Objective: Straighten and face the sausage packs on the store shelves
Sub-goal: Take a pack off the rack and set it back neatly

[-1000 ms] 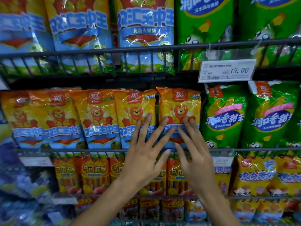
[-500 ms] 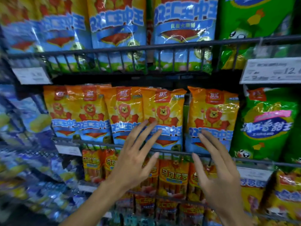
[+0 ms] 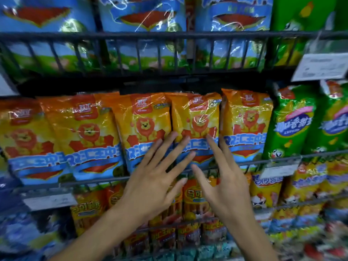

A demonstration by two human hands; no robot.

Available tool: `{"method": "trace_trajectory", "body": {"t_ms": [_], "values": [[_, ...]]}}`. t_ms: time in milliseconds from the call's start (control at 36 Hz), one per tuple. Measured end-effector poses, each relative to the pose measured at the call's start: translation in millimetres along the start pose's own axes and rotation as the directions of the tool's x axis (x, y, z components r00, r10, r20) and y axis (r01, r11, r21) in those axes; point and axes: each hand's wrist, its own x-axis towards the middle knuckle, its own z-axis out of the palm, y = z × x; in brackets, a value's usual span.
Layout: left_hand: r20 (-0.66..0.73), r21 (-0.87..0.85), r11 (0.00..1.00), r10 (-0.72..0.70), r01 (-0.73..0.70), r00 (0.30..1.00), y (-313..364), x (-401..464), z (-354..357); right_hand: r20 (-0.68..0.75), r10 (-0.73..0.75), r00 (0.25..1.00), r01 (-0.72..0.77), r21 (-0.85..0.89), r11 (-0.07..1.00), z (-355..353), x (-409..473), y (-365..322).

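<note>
A row of orange sausage packs with a lion picture stands upright on the middle wire shelf (image 3: pixel 94 182). My left hand (image 3: pixel 156 178) is spread flat, its fingertips on the lower part of one orange pack (image 3: pixel 145 129) and the edge of the pack beside it (image 3: pixel 197 117). My right hand (image 3: pixel 224 183) is also flat with straight fingers, reaching up along the right edge of that second pack, next to a further orange pack (image 3: pixel 248 121). Neither hand grips anything.
Blue sausage packs (image 3: pixel 143 25) fill the top shelf behind a black wire rail (image 3: pixel 169 35). Green packs (image 3: pixel 293 121) stand to the right, under a white price tag (image 3: pixel 322 66). Smaller orange packs (image 3: pixel 194 196) hang on the shelf below.
Both hands have moved up and closer together onto the orange packs; the left fingertips now rest on them. The view has shifted nearer to the shelf.
</note>
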Motion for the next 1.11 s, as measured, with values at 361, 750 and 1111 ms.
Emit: {"method": "trace_trajectory", "body": {"t_ms": [361,750,1111], "values": [[0.033,0.034,0.999,-0.031,0.030,0.999,9,11,4,-0.151,0.073,0.986,-0.055,0.124,0.991,-3,10,-8],[-0.121,-0.001,0.997,-0.074,0.075,0.990,-20,42,-19,-0.145,-0.275,0.950,0.282,0.033,0.959,12,57,-8],[-0.120,0.007,0.997,-0.074,0.075,0.990,-23,40,-15,-0.153,-0.212,0.965,0.218,0.022,0.976,19,43,-1]]}}
